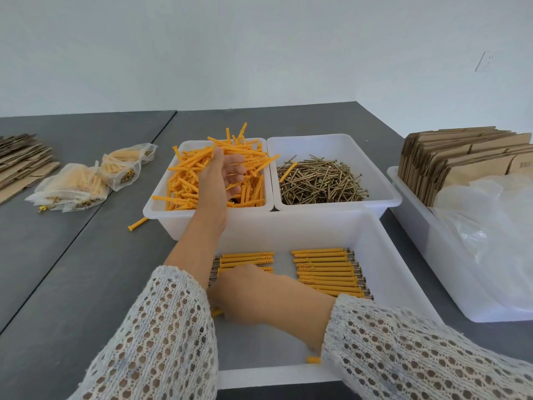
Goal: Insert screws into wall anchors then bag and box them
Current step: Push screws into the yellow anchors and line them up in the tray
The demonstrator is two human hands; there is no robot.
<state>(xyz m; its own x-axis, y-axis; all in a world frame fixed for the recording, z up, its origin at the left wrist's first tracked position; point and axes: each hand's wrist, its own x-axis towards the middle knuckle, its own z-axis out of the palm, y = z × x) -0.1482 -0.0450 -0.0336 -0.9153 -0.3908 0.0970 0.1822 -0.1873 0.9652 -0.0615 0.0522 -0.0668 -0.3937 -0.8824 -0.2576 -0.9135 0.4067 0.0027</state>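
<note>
On the grey table (86,269) three white bins are placed close together. At the back left, a bin (161,209) is filled with loose orange wall anchors (184,174); touching it on the right, a second bin (386,194) is filled with brass-coloured screws (320,183), and one orange anchor (287,171) is seen lying on top of them. The left hand (223,176) is held above the anchor bin, palm turned up, with the fingers loosely curled; some anchors are scooped against the fingers, but whether they are really gripped cannot be told. In front, a larger tray (383,255) is placed, and two neat rows of anchors with screws already inserted (326,272) are laid on its floor. The right hand (245,293) is lowered over the left row (245,259), back of the hand up; the fingertips are hidden, so the grasp cannot be told. One stray anchor (138,224) is lying on the table just beside the anchor bin. To the far left, filled plastic bags (86,180) and flattened cardboard (23,163) are seen. On the right, another white bin (427,255) is holding folded cardboard boxes (450,163) and clear empty bags (490,226). Both arms are covered by white open-knit sleeves (161,336).
</note>
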